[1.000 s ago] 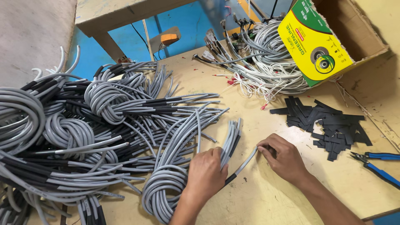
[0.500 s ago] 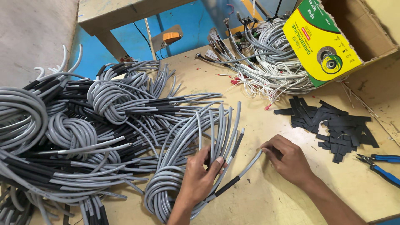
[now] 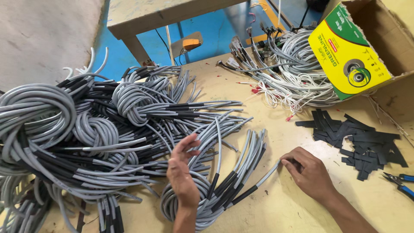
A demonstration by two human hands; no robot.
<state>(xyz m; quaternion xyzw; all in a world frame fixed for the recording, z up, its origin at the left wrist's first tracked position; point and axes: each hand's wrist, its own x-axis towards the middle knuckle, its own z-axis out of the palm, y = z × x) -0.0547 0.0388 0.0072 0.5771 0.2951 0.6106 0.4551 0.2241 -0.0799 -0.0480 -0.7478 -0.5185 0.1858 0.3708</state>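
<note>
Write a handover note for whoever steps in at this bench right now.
Left hand: open, over the grey cable coil.
Right hand: pinching the end of one cable from that coil.
Black sleeve pieces lie to the right, blue pliers beside them.
Done: most cables in the big pile wear black sleeves.
Left: the pinched cable's tip looks bare.

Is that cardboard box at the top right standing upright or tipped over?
Tipped over. The cardboard box lies on its side on the table, its open mouth facing sideways; what is inside cannot be told.
</note>
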